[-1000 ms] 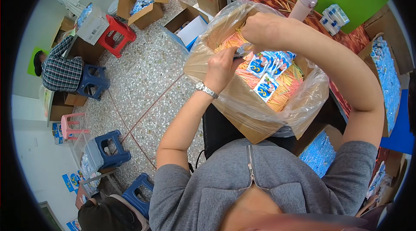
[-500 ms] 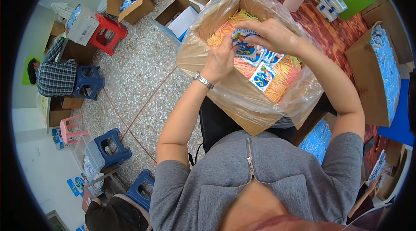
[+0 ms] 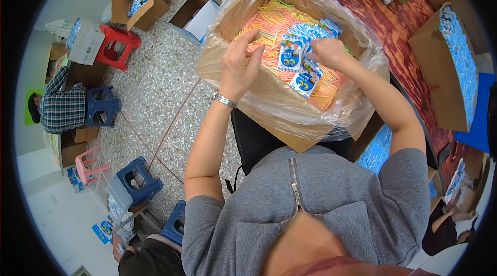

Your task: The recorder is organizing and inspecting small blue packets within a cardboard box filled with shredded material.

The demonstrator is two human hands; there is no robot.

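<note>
Resting on our lap, the big cardboard box (image 3: 290, 115), lined with a clear plastic bag (image 3: 357, 95), is sitting against the near edge of the dark red desk (image 3: 409, 33). We are reaching both hands into it, over the heap of thin coloured straws (image 3: 274, 20). Our right hand (image 3: 326, 51) is gripping a fan of small blue-and-white packets (image 3: 303, 53) just above the straws. Our left hand (image 3: 240, 64) is hovering beside them, fingers loosely curled and holding nothing.
</note>
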